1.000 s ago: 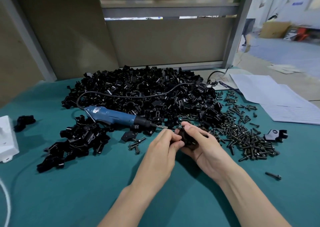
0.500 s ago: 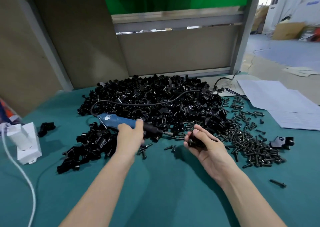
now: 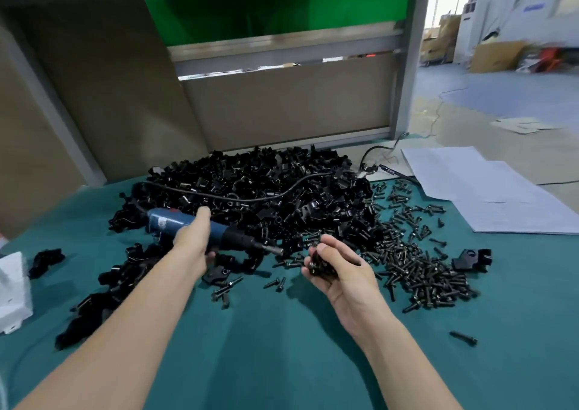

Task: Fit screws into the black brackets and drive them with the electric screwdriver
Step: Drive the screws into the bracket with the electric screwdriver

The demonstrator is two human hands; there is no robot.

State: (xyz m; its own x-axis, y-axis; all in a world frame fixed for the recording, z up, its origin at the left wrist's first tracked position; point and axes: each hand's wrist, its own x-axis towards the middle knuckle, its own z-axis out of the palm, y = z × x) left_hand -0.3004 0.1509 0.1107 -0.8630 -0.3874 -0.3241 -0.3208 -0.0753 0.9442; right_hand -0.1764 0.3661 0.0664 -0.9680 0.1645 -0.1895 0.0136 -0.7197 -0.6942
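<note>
Bracket (image 3: pixel 321 264) and screw sit together in your right hand (image 3: pixel 341 271), fingers curled shut around the black part just in front of the big heap of brackets (image 3: pixel 266 196) that fills the far middle of the tabletop (image 3: pixel 282 347). Your left hand (image 3: pixel 192 240) is wrapped around the blue electric screwdriver (image 3: pixel 216 232), clamped on its barrel, with the bit end pointing right toward the held bracket and not yet touching it. So you're at the hand-over between fitting and driving, by my read: the screw looks seated, though your fingers hide its head and I can't confirm that. Next you need to bring the bit tip onto the screw head, line the tool up straight with the screw's axis, and keep the right hand's grip firm so the bracket doesn't spin when the motor bites. Watch the black cord (image 3: pixel 250 198) trailing over the heap; it could drag brackets along as you lift. Loose screws (image 3: pixel 419 271) are spread toward the right edge of the tabletop, one stray bracket (image 3: pixel 471 259) beyond them, and a smaller pile of brackets (image 3: pixel 125 271) lies toward the left edge. White paper sheets (image 3: pixel 488 190) rest at the far right corner. There's a pale label on the screwdriver's blue body, but its writing is too blurred to read.
</note>
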